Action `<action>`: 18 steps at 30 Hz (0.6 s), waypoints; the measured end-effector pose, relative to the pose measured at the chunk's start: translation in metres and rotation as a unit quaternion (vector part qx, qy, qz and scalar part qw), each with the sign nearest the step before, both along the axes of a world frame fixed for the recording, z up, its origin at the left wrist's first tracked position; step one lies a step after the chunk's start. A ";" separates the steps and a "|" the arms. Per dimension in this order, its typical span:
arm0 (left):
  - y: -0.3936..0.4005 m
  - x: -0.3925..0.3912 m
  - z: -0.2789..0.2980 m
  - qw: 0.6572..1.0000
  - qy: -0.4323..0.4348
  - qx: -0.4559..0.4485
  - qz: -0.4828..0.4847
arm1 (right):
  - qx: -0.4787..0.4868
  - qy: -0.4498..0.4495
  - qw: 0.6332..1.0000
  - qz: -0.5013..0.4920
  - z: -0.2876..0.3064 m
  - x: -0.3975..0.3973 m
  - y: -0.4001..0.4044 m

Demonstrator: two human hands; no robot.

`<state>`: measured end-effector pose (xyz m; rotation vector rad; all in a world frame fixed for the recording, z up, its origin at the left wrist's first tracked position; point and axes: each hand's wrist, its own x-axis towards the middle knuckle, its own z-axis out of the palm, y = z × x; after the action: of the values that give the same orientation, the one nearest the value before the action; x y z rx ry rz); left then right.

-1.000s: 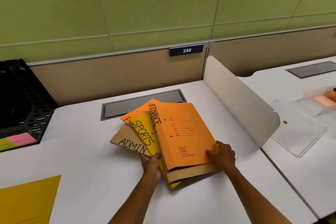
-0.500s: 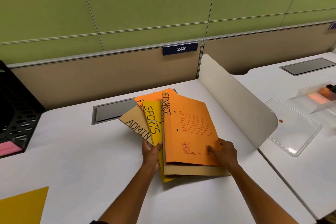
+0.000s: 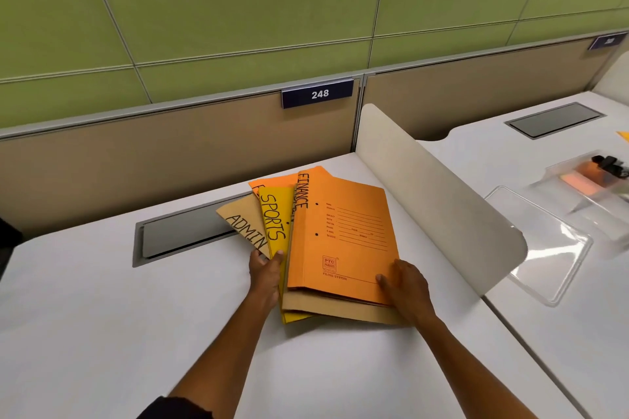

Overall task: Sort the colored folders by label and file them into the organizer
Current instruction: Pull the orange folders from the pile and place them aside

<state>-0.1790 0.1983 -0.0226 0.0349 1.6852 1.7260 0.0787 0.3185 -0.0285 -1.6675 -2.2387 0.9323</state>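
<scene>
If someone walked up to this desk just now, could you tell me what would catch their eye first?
Probably the fan of folders mid-desk: an orange FINANCE folder on top, a yellow SPORTS folder and a brown ADMIN folder splayed to its left. The left hand and right hand grip the fan's near edge. Behind, a blue plate reads 248.

Fanned folders [image 3: 340, 241] on table [image 3: 102, 316], centre; ADMIN [image 3: 245, 224] leftmost, SPORTS [image 3: 275, 224] next, FINANCE [image 3: 354, 231] on top, right. Cable hatch [image 3: 183, 231] behind-left. Divider [image 3: 442, 194] right; clear tray [image 3: 544, 248] beyond it.
</scene>
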 end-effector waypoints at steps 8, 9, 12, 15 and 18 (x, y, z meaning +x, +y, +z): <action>0.015 -0.027 0.005 0.994 0.090 -0.062 -0.019 | 0.032 -0.019 0.999 0.000 -0.009 -0.021 0.003; 0.014 -0.027 0.005 0.993 0.095 -0.068 -0.016 | 0.036 -0.019 0.999 -0.001 -0.010 -0.023 0.001; 0.012 -0.021 0.006 0.978 0.164 -0.116 -0.047 | 0.033 -0.004 0.999 -0.012 -0.014 -0.024 -0.003; 0.012 -0.008 0.011 0.949 0.256 -0.144 -0.111 | 0.024 0.025 0.999 -0.030 -0.014 -0.023 -0.005; 0.012 0.004 0.016 0.932 0.286 -0.143 -0.173 | 0.021 0.057 0.996 -0.065 -0.012 -0.024 -0.006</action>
<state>-0.1749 0.2104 -0.0064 0.7193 2.1717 1.2552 0.0550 0.3126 -0.0410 -1.6753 -2.0353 0.9176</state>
